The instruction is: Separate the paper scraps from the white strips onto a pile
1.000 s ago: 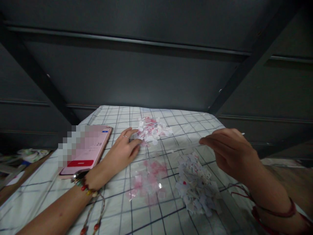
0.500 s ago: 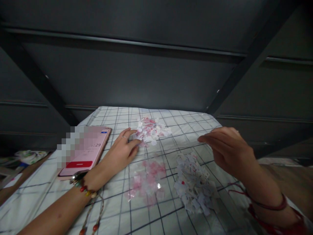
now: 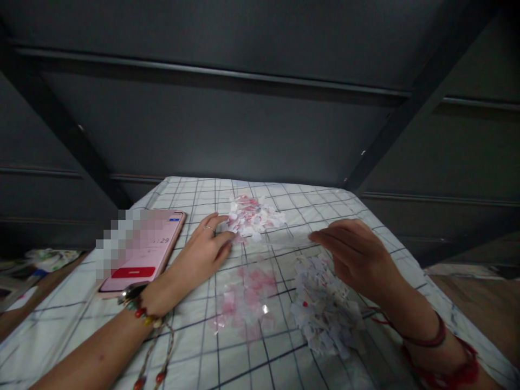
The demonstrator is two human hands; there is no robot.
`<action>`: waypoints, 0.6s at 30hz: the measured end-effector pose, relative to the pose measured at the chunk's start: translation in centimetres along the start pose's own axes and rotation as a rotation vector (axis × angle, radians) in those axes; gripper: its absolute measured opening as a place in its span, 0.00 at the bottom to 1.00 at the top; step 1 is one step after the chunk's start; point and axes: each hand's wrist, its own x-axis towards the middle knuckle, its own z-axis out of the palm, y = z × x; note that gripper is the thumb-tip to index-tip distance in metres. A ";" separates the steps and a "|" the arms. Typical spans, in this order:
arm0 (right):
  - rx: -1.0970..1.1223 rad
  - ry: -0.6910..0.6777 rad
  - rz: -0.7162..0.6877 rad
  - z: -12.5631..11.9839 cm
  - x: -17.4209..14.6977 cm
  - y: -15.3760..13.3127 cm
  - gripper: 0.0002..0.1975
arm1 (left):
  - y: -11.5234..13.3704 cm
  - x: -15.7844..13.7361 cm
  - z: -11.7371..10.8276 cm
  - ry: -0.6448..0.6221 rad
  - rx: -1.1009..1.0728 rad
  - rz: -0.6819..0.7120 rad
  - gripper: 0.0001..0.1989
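Observation:
My left hand (image 3: pixel 208 244) lies on the checked cloth, fingers spread, its fingertips at the left edge of a far pile of white and pink paper scraps (image 3: pixel 255 216). To the right of that pile, my right hand (image 3: pixel 353 252) is pinched low over the cloth. A faint translucent band reaches toward its fingertips, but what they hold is too unclear to name. Nearer to me lie a spread of clear and pink film pieces (image 3: pixel 246 298) and, under and left of my right hand, a heap of whitish paper scraps (image 3: pixel 325 311) with a small red spot.
A pink phone (image 3: pixel 162 244) with a lit screen, partly blurred out, lies left of my left hand. The checked cloth (image 3: pixel 182 341) covers the surface up to dark panels (image 3: pixel 227 130) behind. Beaded cords hang from my left wrist onto the cloth.
My right hand has moved left, closer to the far pile, still pinched. My left hand stays in place, and the piles look the same.

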 end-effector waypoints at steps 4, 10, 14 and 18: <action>-0.022 -0.028 0.027 0.2 -0.2 0.2 0.19 | -0.1 -0.1 0.1 0.015 -0.014 -0.001 0.12; 0.035 0.000 0.011 0.0 0.0 -0.1 0.20 | -0.1 0.0 0.1 0.009 -0.033 0.000 0.12; -0.061 -0.028 0.018 0.3 0.2 -0.2 0.19 | -0.1 0.0 0.2 0.000 -0.027 -0.001 0.13; 0.009 -0.043 0.002 0.1 0.1 -0.2 0.19 | -0.1 0.0 0.1 0.000 -0.035 -0.003 0.13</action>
